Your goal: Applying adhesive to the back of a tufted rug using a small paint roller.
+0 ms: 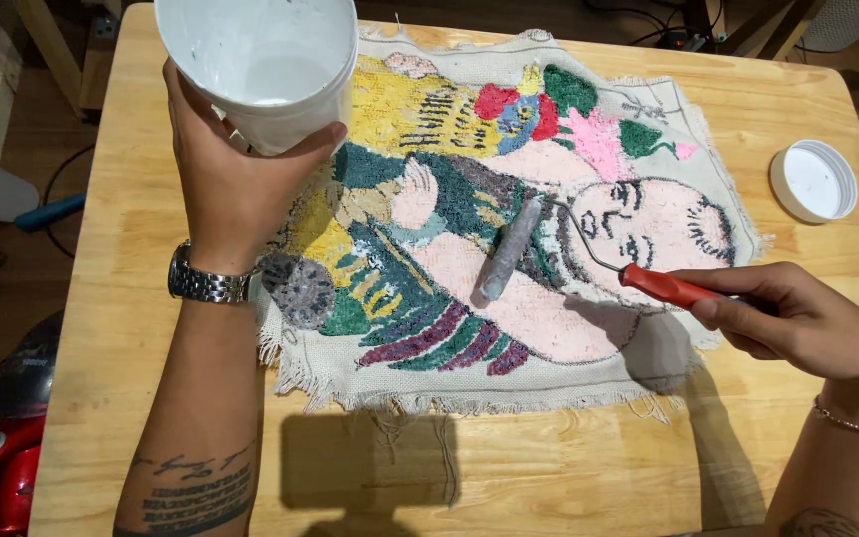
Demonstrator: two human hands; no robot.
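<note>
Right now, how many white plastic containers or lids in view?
2. A tub held in the left hand above the table's top-left; a lid lying on the table at right. More may sit outside the frame.

the table [569, 467] is light wood, smooth with a soft shine. the rug [509, 328] is rough woven cloth with frayed edges and tufted, fuzzy yarn in many colours. the bucket [260, 70] and the lid [813, 180] look like white plastic, smooth. the roller [509, 249] has a grey matt sleeve, a thin metal wire and a glossy red plastic handle [670, 288]. the watch [209, 283] is shiny metal.
</note>
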